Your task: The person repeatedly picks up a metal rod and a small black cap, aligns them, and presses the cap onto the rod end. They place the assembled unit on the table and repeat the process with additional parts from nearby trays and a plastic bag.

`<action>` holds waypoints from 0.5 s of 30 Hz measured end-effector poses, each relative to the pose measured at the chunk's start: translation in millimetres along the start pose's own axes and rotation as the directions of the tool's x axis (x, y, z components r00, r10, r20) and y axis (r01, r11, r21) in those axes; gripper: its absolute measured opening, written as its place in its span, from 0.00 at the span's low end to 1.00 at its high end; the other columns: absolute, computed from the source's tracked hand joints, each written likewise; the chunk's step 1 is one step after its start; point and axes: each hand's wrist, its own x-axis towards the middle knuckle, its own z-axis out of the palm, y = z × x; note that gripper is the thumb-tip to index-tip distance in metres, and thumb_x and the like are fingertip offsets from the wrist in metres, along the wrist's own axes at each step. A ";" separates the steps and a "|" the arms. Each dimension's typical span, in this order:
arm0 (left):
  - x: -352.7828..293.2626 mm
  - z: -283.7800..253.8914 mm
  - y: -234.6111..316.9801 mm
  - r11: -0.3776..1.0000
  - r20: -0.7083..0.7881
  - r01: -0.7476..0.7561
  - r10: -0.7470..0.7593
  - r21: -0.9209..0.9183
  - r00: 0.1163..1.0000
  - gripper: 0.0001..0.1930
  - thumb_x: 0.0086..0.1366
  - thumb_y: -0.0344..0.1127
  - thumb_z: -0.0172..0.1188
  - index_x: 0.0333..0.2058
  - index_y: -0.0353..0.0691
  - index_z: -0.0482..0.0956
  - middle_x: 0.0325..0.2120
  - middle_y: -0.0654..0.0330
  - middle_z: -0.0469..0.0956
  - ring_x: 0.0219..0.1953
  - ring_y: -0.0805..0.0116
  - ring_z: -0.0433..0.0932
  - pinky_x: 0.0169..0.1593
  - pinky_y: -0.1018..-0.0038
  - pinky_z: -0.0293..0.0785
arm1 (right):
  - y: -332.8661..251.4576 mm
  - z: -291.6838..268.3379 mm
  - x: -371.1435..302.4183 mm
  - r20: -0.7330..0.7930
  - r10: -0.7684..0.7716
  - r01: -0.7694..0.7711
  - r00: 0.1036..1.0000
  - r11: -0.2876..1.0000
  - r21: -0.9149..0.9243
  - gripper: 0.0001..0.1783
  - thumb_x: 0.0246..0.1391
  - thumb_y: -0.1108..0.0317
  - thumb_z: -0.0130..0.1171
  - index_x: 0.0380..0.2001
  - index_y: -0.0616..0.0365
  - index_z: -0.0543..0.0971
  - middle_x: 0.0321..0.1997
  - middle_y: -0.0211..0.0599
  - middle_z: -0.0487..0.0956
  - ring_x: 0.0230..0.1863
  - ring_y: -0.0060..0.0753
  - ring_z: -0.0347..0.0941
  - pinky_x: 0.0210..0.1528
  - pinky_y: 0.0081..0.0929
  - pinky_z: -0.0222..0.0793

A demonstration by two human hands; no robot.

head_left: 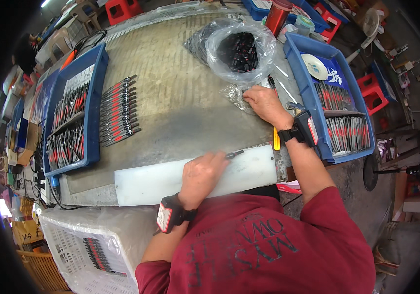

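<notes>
My left hand [202, 175] is closed around a slim dark pen-like part [235, 154], whose end sticks out past the fingertips over a white board [146, 183]. At the far right of the table my right hand [264, 104] has thumb and fingers pinched together at a small clear bag [237, 96] of tiny pieces. What those fingers hold, if anything, is too small to make out. Just behind it a large clear plastic bag [212, 61] stands open with many black parts inside. Left of centre lies a row of red-and-black pen-like pieces [119, 110].
A blue tray [92, 127] of pen-like pieces stands at the left. Another blue tray [312, 115] at the right holds more pieces and a white dish [314, 67]. A yellow-handled tool [276, 139] lies by my right forearm. A white crate [65, 245] stands below the table's left edge.
</notes>
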 end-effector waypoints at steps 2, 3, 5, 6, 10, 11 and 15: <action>-0.3 -0.8 -0.1 1.000 0.008 0.000 0.000 -0.008 1.000 0.07 0.57 0.35 0.61 0.28 0.42 0.71 0.18 0.58 0.71 0.20 0.57 0.75 0.22 0.64 0.70 | 0.9 2.0 1.4 0.010 -0.086 0.086 0.996 0.996 -0.039 0.05 0.49 0.71 0.58 0.27 0.60 0.79 0.28 0.44 0.77 0.32 0.47 0.75 0.36 0.37 0.70; 0.2 -0.7 -0.4 1.000 0.009 -0.004 0.004 -0.007 1.000 0.07 0.57 0.35 0.61 0.28 0.42 0.71 0.18 0.58 0.71 0.20 0.57 0.75 0.22 0.64 0.70 | 1.6 2.9 3.2 0.019 -0.108 0.109 0.994 0.993 -0.035 0.04 0.48 0.72 0.57 0.26 0.61 0.78 0.27 0.44 0.76 0.32 0.47 0.74 0.36 0.38 0.70; 0.1 -0.4 0.4 1.000 0.008 -0.002 0.002 -0.010 1.000 0.07 0.57 0.35 0.61 0.27 0.42 0.71 0.18 0.58 0.71 0.21 0.58 0.75 0.22 0.64 0.70 | 1.9 3.8 5.6 0.024 -0.180 0.181 0.983 0.982 -0.051 0.02 0.46 0.74 0.55 0.23 0.61 0.75 0.25 0.45 0.74 0.31 0.49 0.73 0.35 0.40 0.69; 0.4 -0.2 0.9 1.000 0.002 0.004 -0.004 -0.013 1.000 0.08 0.57 0.35 0.61 0.27 0.42 0.71 0.18 0.58 0.71 0.21 0.58 0.75 0.22 0.64 0.70 | 0.9 3.9 6.0 0.034 -0.174 0.176 0.984 0.982 -0.070 0.01 0.46 0.75 0.54 0.23 0.61 0.74 0.25 0.45 0.73 0.31 0.49 0.72 0.35 0.41 0.69; 0.8 -0.4 0.3 1.000 0.008 0.018 -0.018 -0.021 1.000 0.08 0.57 0.35 0.61 0.27 0.42 0.70 0.18 0.58 0.70 0.21 0.58 0.75 0.22 0.64 0.70 | -5.8 1.1 7.2 0.080 -0.133 0.144 0.988 0.979 -0.147 0.01 0.44 0.78 0.51 0.23 0.61 0.70 0.26 0.46 0.72 0.32 0.52 0.71 0.35 0.44 0.66; 0.9 -0.6 -0.2 1.000 0.003 0.009 -0.009 -0.018 1.000 0.08 0.56 0.35 0.61 0.27 0.42 0.70 0.18 0.58 0.70 0.21 0.58 0.74 0.22 0.64 0.70 | -7.4 0.0 7.3 0.092 -0.118 0.132 0.989 0.977 -0.166 0.01 0.45 0.78 0.51 0.24 0.61 0.70 0.27 0.46 0.72 0.32 0.52 0.71 0.35 0.44 0.66; 0.1 -0.6 -0.3 1.000 -0.004 -0.003 0.003 -0.011 1.000 0.08 0.56 0.35 0.61 0.27 0.42 0.71 0.18 0.57 0.70 0.20 0.57 0.74 0.22 0.64 0.69 | -9.4 -1.6 4.4 0.073 -0.104 0.113 0.992 0.984 -0.140 0.01 0.46 0.77 0.51 0.25 0.61 0.70 0.28 0.47 0.72 0.33 0.53 0.70 0.36 0.45 0.65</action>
